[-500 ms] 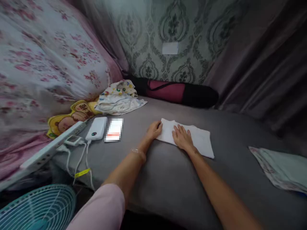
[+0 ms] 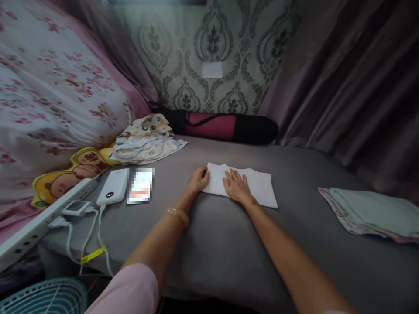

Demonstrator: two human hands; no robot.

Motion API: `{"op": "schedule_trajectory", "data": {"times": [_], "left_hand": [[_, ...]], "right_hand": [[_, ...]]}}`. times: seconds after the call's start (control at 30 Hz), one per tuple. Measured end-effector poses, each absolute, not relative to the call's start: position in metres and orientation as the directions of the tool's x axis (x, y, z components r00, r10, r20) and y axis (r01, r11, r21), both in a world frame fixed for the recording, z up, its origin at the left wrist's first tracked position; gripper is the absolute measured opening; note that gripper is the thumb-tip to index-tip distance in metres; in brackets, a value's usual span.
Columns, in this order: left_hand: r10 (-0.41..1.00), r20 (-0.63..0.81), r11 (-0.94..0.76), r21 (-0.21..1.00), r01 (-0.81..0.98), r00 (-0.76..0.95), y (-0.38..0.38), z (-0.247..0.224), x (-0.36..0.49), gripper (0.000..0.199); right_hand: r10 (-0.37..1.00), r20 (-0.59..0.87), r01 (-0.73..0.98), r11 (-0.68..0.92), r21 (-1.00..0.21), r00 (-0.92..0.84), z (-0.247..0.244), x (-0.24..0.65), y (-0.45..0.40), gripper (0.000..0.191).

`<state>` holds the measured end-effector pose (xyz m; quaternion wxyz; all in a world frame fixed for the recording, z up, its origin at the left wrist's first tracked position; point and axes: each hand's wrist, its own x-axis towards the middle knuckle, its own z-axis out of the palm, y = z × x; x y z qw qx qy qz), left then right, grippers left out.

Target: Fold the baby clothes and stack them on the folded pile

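A folded white cloth (image 2: 260, 185) lies flat on the grey bed sheet (image 2: 209, 244) in front of me. At its left edge, my left hand (image 2: 198, 179) has its fingers curled and closed on the cloth; part of the grip is hidden. My right hand (image 2: 236, 185) rests palm down across the middle of the cloth, fingers spread and holding nothing.
On the left are a white power bank (image 2: 114, 186), a blurred-out phone-like rectangle (image 2: 140, 186), a power strip (image 2: 49, 222) and a fan (image 2: 46, 296). Rumpled patterned clothes (image 2: 147, 141) and a long black-and-red bag (image 2: 212, 126) lie behind. Folded cloths (image 2: 373, 213) sit right.
The view has swung to the right, so everything sits further left in the picture. Both hands keep about the same places on the white cloth.
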<state>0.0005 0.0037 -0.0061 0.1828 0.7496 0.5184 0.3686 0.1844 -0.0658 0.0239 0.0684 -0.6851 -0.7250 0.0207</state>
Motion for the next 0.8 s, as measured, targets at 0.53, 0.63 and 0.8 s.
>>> {"op": "schedule_trajectory", "data": {"times": [0.53, 0.63, 0.8], "left_hand": [[0.911, 0.377, -0.399, 0.707, 0.584, 0.166, 0.006, -0.008, 0.001, 0.027], [0.916, 0.376, -0.385, 0.725, 0.571, 0.140, 0.006, -0.005, 0.001, 0.028], [0.921, 0.368, -0.376, 0.765, 0.522, 0.125, 0.005, 0.001, -0.001, 0.040]], "right_hand": [[0.997, -0.004, 0.980, 0.077, -0.184, -0.079, 0.049, 0.171, -0.053, 0.055], [0.985, 0.088, 0.968, 0.162, -0.191, -0.148, 0.047, 0.144, -0.042, 0.055], [0.985, 0.050, 0.967, 0.173, -0.188, -0.167, 0.031, 0.111, -0.038, 0.059]]}}
